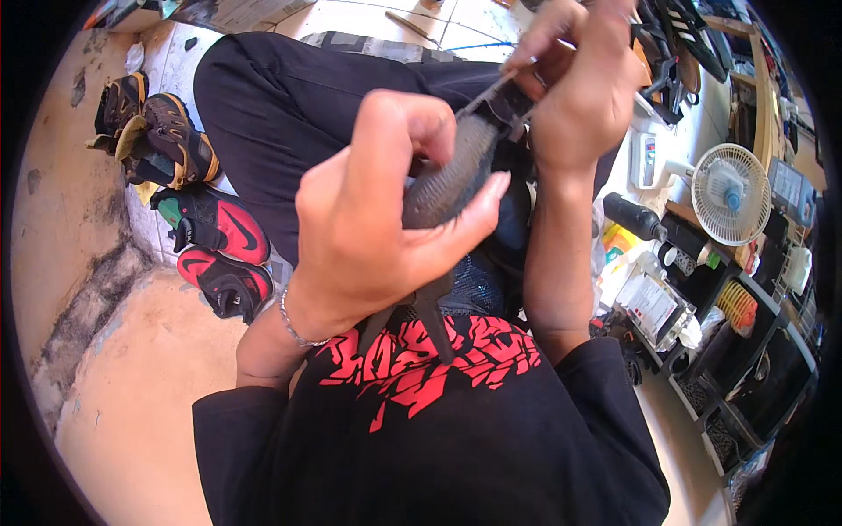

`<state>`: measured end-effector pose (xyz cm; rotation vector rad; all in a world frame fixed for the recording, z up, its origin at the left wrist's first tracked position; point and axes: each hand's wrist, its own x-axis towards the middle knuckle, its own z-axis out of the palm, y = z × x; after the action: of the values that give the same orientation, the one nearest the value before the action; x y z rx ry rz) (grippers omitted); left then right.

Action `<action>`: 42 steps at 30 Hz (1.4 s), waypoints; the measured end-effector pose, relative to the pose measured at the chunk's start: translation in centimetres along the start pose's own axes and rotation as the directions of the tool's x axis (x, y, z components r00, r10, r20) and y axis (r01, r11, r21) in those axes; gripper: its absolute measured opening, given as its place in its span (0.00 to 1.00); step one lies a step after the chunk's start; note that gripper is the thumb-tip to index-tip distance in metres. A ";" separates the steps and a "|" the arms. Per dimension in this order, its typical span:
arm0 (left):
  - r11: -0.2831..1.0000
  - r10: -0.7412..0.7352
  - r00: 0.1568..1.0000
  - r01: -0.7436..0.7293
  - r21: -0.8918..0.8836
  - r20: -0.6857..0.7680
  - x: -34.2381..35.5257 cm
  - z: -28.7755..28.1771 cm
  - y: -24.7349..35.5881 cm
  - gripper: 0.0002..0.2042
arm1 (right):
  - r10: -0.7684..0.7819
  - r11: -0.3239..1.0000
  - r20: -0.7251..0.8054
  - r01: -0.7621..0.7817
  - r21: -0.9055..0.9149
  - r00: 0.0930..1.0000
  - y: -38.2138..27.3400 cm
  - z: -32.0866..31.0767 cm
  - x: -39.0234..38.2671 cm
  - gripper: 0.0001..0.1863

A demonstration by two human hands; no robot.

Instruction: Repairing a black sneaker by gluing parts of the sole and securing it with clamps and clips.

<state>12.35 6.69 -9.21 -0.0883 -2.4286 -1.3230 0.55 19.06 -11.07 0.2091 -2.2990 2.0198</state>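
Above my lap, my left hand is wrapped round a dark grey shoe, thumb along one side and bent fingers over the other. Its textured, rounded end faces me. At the far end of the shoe, my raised right hand is closed, fingers pinched by a thin greyish edge or strip. Motion blur hides exactly what those fingers grip. Dark material of the shoe continues beneath my hands, partly covered by them.
Red-and-black sneakers and brown hiking shoes lie at left by the stained wall. To the right are a white fan, a black bottle and a cluttered rack. More shoes sit at the far right.
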 end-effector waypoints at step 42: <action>0.985 -0.169 0.985 0.170 -0.043 0.021 -0.3 -0.4 -1.8 0.27 | -0.657 0.754 -0.004 0.657 0.011 0.754 3.8 -3.0 5.3 0.06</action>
<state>12.36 5.44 -10.59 0.0977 -2.4674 -1.4551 -5.39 22.18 -13.62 0.8835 -1.8198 1.6415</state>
